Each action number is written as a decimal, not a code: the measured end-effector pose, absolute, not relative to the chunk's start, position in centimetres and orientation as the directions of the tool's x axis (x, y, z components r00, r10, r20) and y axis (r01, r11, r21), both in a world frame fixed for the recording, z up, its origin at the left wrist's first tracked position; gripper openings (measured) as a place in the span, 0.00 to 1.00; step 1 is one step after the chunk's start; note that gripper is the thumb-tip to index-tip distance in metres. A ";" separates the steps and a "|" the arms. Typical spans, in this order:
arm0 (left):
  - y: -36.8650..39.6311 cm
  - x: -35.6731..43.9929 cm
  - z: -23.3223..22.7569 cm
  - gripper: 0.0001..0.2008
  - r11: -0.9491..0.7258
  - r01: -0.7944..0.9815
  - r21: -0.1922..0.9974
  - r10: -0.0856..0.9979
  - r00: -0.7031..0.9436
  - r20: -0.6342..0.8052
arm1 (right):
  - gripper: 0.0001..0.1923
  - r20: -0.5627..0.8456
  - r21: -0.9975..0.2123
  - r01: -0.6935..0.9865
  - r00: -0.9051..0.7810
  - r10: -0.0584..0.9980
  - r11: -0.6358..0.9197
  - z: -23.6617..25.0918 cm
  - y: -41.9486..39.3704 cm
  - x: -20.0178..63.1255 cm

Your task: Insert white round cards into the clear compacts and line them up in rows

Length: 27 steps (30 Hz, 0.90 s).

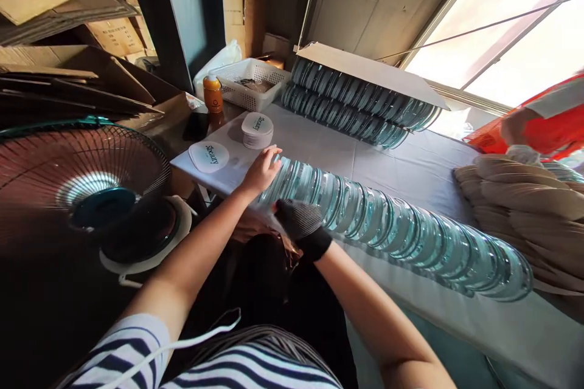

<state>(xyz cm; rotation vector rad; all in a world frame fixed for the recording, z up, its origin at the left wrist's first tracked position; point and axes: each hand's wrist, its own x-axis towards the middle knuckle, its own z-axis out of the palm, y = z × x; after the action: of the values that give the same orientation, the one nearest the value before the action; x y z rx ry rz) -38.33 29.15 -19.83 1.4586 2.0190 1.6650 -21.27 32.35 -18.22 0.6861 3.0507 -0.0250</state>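
A long row of round clear glass discs [392, 228] stands on edge along the near side of a table covered in grey cloth [410, 164]. My left hand [263, 170], bare, rests its fingers on the leftmost disc of that row. My right hand [298, 220] wears a dark knit glove and touches the near side of the row's left end, fingers curled; what it grips is not clear. A white oval label [208, 156] with printed script lies flat just left of my left hand, and a stack of similar labels [258, 129] sits behind it.
Two more rows of glass discs [360, 106] lie at the table's back under a cardboard sheet. A white basket [253, 83] and an orange bottle [212, 94] stand at the far left corner. A fan [86, 188] sits at my left. Tan discs [524, 194] are piled right; another person's orange sleeve [542, 127] shows there.
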 end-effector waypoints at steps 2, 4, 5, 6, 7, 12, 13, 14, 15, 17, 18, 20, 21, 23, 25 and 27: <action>28.7 -37.5 -19.4 0.20 -0.083 0.779 0.622 0.734 -0.374 0.567 | 0.23 0.111 -0.003 0.514 -0.852 0.511 0.858 -14.7 36.2 -21.3; 28.5 -36.7 -19.3 0.20 -0.072 0.897 0.435 0.779 -0.222 0.587 | 0.20 0.063 0.020 0.530 -0.847 0.528 0.848 -11.7 40.3 -22.3; 28.5 -36.4 -19.3 0.20 -0.068 0.918 0.390 0.797 -0.185 0.575 | 0.18 -0.035 0.017 0.503 -0.863 0.503 0.864 -10.6 42.1 -23.1; 28.6 -36.2 -19.4 0.19 -0.065 0.930 0.362 0.806 -0.165 0.568 | 0.16 -0.131 0.004 0.467 -0.876 0.463 0.884 -9.9 43.6 -24.0; 28.7 -36.0 -19.5 0.19 -0.061 0.937 0.343 0.805 -0.157 0.571 | 0.14 -0.216 -0.020 0.429 -0.884 0.415 0.903 -9.4 44.9 -24.9; 28.9 -36.0 -19.7 0.19 -0.033 0.945 0.325 0.804 -0.168 0.571 | 0.14 -0.372 -0.168 0.350 -0.888 0.269 0.922 -9.1 47.3 -27.3; 28.8 -36.0 -19.7 0.19 -0.027 0.943 0.331 0.806 -0.175 0.565 | 0.15 -0.402 -0.193 0.359 -0.878 0.260 0.913 -9.1 47.5 -27.4; 28.8 -35.9 -19.6 0.19 -0.021 0.941 0.337 0.808 -0.182 0.560 | 0.15 -0.432 -0.215 0.372 -0.865 0.254 0.903 -9.1 47.6 -27.4; 28.8 -35.9 -19.6 0.19 -0.020 0.939 0.344 0.808 -0.188 0.559 | 0.15 -0.462 -0.232 0.386 -0.851 0.247 0.893 -9.1 47.8 -27.4; 28.8 -35.9 -19.6 0.19 -0.023 0.935 0.354 0.806 -0.192 0.560 | 0.13 -0.506 -0.261 0.401 -0.832 0.229 0.878 -9.0 48.2 -27.4; 28.8 -35.9 -19.6 0.18 -0.025 0.935 0.355 0.804 -0.192 0.563 | 0.12 -0.517 -0.271 0.402 -0.827 0.220 0.875 -9.0 48.3 -27.5; 28.8 -35.9 -19.6 0.19 -0.027 0.935 0.354 0.805 -0.190 0.562 | 0.10 -0.521 -0.277 0.398 -0.827 0.211 0.874 -9.1 48.3 -27.6; 28.8 -35.9 -19.6 0.19 -0.028 0.935 0.352 0.806 -0.187 0.561 | 0.09 -0.517 -0.272 0.396 -0.829 0.214 0.877 -9.1 48.2 -27.7; 28.8 -35.9 -19.6 0.19 -0.031 0.936 0.350 0.806 -0.184 0.563 | 0.08 -0.496 -0.237 0.397 -0.834 0.241 0.886 -9.3 47.9 -27.8; 28.8 -35.9 -19.5 0.18 -0.036 0.938 0.343 0.798 -0.180 0.575 | 0.10 -0.452 -0.189 0.402 -0.846 0.284 0.896 -9.4 47.4 -27.9; 28.9 -35.9 -19.5 0.18 -0.037 0.942 0.332 0.792 -0.175 0.585 | 0.12 -0.402 -0.150 0.409 -0.857 0.322 0.900 -9.3 46.8 -27.7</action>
<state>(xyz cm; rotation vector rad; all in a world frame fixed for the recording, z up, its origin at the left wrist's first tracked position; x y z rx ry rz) -35.90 28.85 -19.54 2.1400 2.3165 1.1628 -27.71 46.84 -9.34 0.5377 2.6931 -0.3256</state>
